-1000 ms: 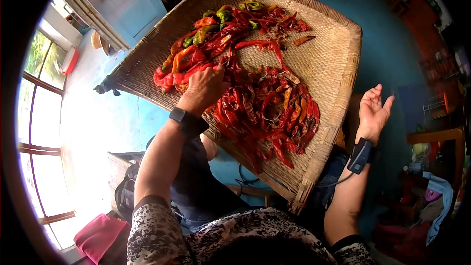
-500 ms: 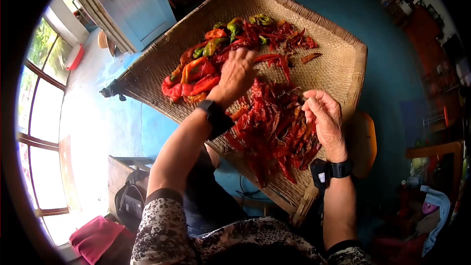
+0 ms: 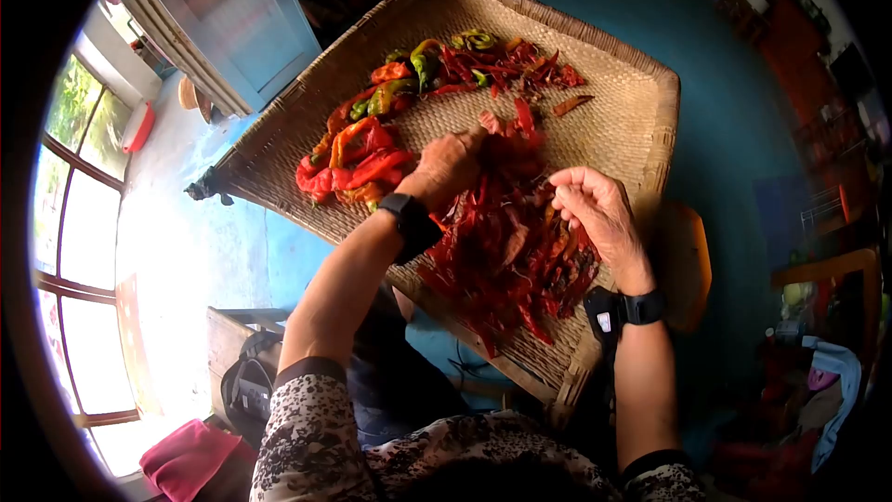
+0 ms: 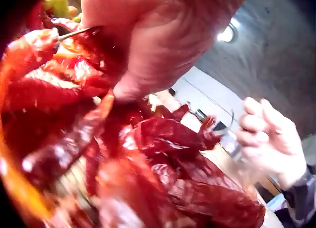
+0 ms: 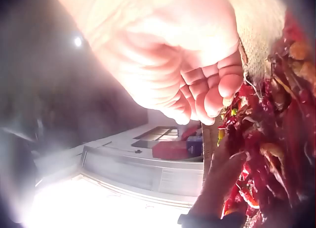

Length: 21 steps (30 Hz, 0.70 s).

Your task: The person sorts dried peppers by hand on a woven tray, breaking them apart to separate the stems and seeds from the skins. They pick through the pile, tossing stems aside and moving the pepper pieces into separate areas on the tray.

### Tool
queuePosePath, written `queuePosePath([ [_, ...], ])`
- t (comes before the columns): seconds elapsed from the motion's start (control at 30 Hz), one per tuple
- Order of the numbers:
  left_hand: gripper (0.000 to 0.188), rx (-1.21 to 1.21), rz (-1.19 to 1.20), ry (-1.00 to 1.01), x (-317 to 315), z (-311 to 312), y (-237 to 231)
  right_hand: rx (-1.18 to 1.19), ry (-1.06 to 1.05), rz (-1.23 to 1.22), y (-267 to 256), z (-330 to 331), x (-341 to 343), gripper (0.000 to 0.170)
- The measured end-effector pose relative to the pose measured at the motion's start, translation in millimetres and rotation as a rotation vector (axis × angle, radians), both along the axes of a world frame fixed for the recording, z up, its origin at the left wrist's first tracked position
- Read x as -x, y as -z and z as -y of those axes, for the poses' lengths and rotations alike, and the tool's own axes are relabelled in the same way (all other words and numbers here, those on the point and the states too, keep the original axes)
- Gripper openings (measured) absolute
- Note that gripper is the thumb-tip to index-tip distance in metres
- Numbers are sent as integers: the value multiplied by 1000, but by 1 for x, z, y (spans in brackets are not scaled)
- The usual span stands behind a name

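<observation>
- Left hand has drawn toward the woven tray's near edge, amid wrinkled peppers; cannot tell its grip.
- Right hand: grip loosely curled, empty.
- Glossy peppers lie leftward.

ROOM: bare weave of tray, between red peppers and right rim | BLOCKED LEFT: left hand, at peppers | BLOCKED NEAR RIGHT: right hand | EDGE: raised rim
</observation>
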<state>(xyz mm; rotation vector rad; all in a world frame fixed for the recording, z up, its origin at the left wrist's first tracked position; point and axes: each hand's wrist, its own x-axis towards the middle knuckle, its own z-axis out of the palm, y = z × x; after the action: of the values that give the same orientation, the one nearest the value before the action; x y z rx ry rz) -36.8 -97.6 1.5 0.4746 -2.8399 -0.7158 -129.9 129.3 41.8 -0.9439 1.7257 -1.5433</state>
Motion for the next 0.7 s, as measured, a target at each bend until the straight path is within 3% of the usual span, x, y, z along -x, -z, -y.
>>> queuePosePath([
  [0.03, 24, -41, -53, 64, -5, -15, 2, -8, 18, -46, 4, 1, 2, 24],
  [0.07, 32, 19, -268, 182, -9, -22, 16, -18, 65, -110, 9, 3, 3, 23],
  [0.1, 32, 7, -266, 187, -13, -31, 17, -30, 71, -106, 15, 5, 2, 23],
  [0.17, 44, 2, -291, 221, -20, -48, 10, 26, 206, -408, 22, 10, -2, 29],
  [0.2, 43, 61, -412, 247, -24, -55, 3, -123, 146, -447, 18, 9, -2, 35],
  [0.23, 43, 48, -416, 255, -26, -58, -5, -58, 118, -670, 26, 10, 0, 36],
  [0.3, 42, -180, -410, 300, -28, -59, -17, -52, 71, -765, 30, 15, -2, 34],
  [0.33, 32, -160, -395, 273, -27, -61, -20, -84, 63, -789, 26, 14, -3, 27],
  [0.47, 18, -209, -356, 228, -25, -64, -40, -75, 214, -788, 9, 9, -8, 13],
  [0.6, 15, -209, -380, 227, -22, -57, -45, -43, 196, -716, 3, -4, -8, 18],
  [0.67, 15, -282, -394, 239, -21, -59, -50, 31, 217, -432, 3, -8, -8, 24],
  [0.7, 15, -351, -409, 253, -21, -60, -51, 28, 217, -429, 0, -8, -11, 24],
])
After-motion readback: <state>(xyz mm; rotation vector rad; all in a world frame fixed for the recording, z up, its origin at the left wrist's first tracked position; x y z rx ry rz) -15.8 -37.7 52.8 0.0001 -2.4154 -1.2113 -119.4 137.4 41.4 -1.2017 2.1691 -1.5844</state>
